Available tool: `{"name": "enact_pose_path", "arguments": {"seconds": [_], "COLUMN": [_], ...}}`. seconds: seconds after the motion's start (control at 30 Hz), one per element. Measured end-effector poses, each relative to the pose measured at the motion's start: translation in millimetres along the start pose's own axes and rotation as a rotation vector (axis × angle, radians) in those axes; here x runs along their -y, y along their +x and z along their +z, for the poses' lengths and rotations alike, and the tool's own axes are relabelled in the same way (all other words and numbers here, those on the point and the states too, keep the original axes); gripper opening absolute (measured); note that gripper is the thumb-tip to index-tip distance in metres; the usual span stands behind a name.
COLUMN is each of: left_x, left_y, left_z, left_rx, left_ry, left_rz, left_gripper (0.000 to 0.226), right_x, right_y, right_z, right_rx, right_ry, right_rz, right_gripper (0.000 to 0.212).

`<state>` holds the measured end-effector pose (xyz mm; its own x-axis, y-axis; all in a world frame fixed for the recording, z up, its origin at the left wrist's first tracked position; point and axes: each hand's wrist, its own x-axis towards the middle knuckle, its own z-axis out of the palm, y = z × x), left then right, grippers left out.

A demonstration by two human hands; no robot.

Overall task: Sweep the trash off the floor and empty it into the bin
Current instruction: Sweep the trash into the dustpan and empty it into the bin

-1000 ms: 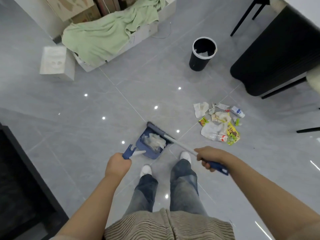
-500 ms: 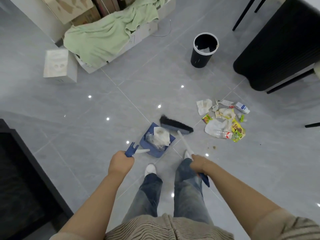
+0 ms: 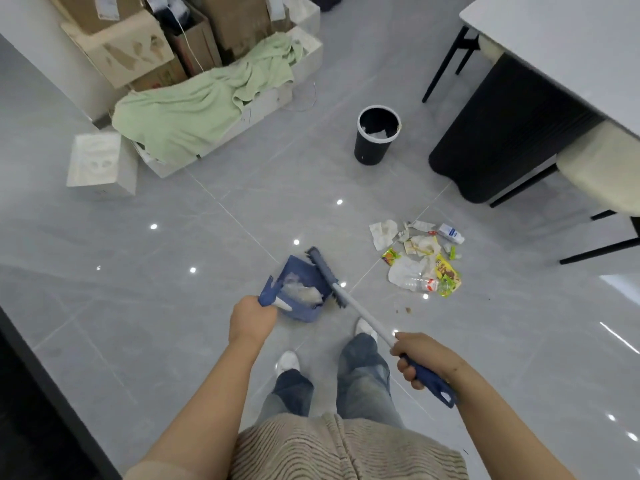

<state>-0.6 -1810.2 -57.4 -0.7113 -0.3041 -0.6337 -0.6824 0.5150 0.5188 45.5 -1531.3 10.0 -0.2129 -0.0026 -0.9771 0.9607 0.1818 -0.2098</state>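
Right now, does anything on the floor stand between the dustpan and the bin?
Nothing visible does. Bare grey tiles run from the dustpan to the bin; the trash pile lies off to the right of that path.

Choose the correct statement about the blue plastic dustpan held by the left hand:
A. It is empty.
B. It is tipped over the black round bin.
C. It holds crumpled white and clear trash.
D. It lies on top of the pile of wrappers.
C: the blue plastic dustpan, gripped by the left hand, contains crumpled white and clear trash; the black round bin and the pile of wrappers lie apart from it.
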Motion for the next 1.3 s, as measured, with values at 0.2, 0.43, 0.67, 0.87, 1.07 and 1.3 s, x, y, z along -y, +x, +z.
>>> {"name": "enact_pose_path", "arguments": {"seconds": [0.2, 0.43, 0.67, 0.87, 1.07, 1.3], "left_x": [-21, -79, -174, -258, -322, -396], "left_y": [-12, -4, -3, -3, 10, 68], "left_z": [-12, -8, 22, 49, 70, 83], "left_rx": [-0.054, -0.051, -0.028, -0.031, -0.021, 0.060], "left_ry": [-0.181, -0.488, -0.741, -0.866, -0.947, -0.940], "left_rz": [0.009, -0.049, -0.043, -0.037, -0.013, 0.076], "left_gripper": [0.035, 0.030, 0.026, 0.030, 0.029, 0.028], "right_x": [-4, 35, 77, 113, 154, 220], "right_y": [-18, -27, -24, -20, -9, 10], "right_z": [6, -26, -93, -174, -209, -237], "right_rx": [-0.069, -0.099, -0.052, -0.017, -0.040, -0.053], "right_ry": [0.282, 0.513, 0.632, 0.639, 0.673, 0.743], "right_rz": [-0.115, -0.190, -0.225, -0.213, -0.186, -0.180], "right_gripper": [0.013, 0.009, 0.008, 0.009, 0.010, 0.011]}}
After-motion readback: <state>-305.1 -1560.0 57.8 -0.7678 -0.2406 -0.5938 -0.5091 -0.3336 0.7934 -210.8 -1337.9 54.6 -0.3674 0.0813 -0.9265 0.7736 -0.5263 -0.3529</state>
